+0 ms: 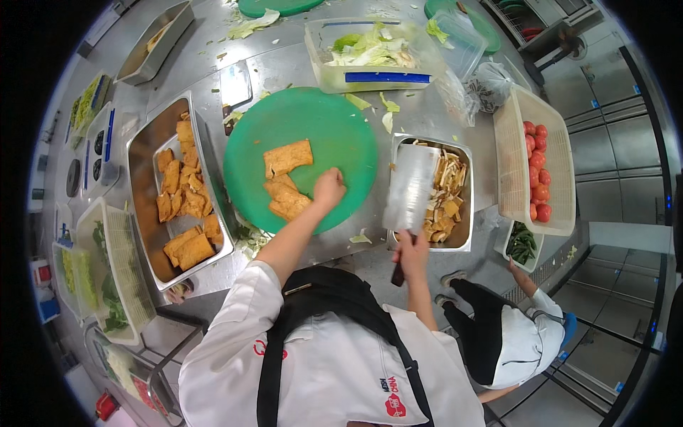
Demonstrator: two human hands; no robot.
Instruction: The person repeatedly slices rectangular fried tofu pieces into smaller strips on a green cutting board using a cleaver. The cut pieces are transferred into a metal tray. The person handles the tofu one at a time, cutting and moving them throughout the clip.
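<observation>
My right hand (pixel 413 258) grips the dark handle of a broad Chinese cleaver (pixel 410 184). The cleaver's blade hangs over the left part of a steel pan (pixel 468 205) of fried tofu cut into strips and chunks (pixel 447 181). My left hand (pixel 330 189) is curled on a round green cutting board (pixel 341 125), with nothing visible in it. Just left of it on the board lie fried tofu slabs (pixel 288 158), some overlapping. A deep steel pan (pixel 147 160) at the left contains larger fried tofu pieces (pixel 187 184).
A tub of chopped cabbage (pixel 373 50) stands behind the board. At right are a basket of tomatoes (pixel 539 171), a container of green peppers (pixel 522 243) and a bending co-worker (pixel 525 341). Another knife (pixel 235 85) lies behind the left pan. A leafy-greens basket (pixel 125 267) stands at left.
</observation>
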